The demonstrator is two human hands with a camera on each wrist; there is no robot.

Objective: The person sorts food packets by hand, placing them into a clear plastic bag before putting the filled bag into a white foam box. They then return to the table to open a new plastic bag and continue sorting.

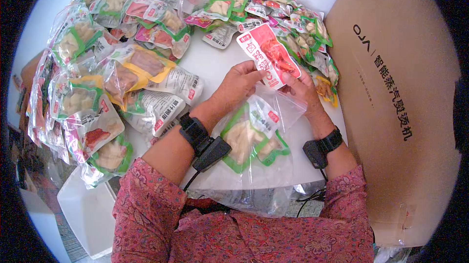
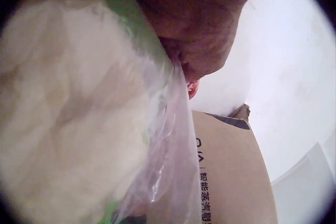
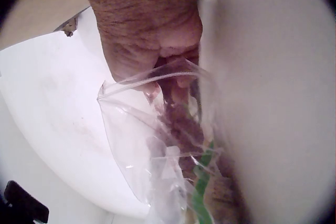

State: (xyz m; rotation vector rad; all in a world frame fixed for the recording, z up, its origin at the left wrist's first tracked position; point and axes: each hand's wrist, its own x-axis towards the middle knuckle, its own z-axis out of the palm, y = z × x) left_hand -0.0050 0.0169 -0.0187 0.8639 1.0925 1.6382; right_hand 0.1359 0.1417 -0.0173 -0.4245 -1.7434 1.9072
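In the head view a red and white packet is held between both hands. The left hand pinches its lower left edge, and the right hand grips its lower right side. Below them hangs a clear zip bag with green-edged packets inside; its mouth is at the right hand. The right wrist view shows the bag's zip edge against the right hand. In the left wrist view a green-edged packet lies close, beside the left hand.
Filled clear bags and yellow-edged packets crowd the table's left side. A pile of loose packets lies at the back right. A large cardboard box stands at the right edge, a white bin at lower left.
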